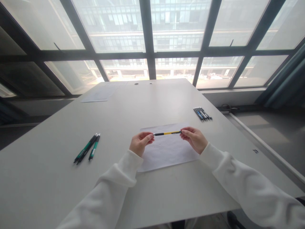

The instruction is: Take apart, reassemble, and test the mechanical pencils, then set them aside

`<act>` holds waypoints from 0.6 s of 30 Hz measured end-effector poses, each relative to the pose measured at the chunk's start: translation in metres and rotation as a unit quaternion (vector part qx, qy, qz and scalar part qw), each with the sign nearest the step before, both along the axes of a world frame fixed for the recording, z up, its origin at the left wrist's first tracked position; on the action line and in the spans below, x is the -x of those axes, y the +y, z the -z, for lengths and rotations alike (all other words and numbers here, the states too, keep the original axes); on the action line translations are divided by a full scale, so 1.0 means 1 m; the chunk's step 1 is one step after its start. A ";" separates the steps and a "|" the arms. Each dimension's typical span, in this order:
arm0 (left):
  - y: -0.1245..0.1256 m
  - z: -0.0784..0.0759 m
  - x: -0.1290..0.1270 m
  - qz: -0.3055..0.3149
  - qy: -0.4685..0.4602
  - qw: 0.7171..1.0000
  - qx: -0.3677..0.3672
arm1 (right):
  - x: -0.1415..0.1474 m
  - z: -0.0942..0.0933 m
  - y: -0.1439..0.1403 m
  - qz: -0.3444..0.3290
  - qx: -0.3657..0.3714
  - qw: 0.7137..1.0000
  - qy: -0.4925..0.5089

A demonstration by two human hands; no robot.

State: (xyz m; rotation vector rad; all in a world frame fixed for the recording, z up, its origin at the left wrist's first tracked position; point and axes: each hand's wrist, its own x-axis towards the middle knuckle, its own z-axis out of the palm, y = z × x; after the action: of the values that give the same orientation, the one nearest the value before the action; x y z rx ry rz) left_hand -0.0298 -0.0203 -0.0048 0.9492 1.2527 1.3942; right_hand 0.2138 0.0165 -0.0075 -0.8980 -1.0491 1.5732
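A yellow and black pen (pixel 167 133) is held level above a white sheet of paper (pixel 166 152) on the white table (pixel 133 105). My left hand (pixel 140 142) pinches its left end with the fingertips. My right hand (pixel 194 138) pinches its right end. Both arms wear white sleeves.
Two or three green and black pens (pixel 87 148) lie to the left on the table. A bundle of several dark pens (pixel 202 113) lies at the right. Another sheet (pixel 98 94) lies at the far left by the large windows. The table's right edge drops to the floor.
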 end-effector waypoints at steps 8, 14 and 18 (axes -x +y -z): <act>0.000 0.000 0.000 0.010 -0.002 1.000 0.012 | 0.000 0.001 0.000 -0.003 -0.003 1.000 -0.002; 0.000 -0.002 -0.002 0.011 0.003 1.000 0.019 | 0.000 0.000 0.000 -0.002 -0.015 1.000 -0.014; 0.000 -0.001 -0.001 0.012 0.003 1.000 0.014 | 0.000 -0.002 -0.001 -0.002 -0.016 1.000 -0.010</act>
State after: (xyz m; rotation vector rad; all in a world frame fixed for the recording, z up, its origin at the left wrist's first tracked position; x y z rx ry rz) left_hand -0.0285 -0.0207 -0.0038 0.9466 1.2572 1.3523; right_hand 0.2134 0.0155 -0.0060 -0.8931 -1.0876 1.5487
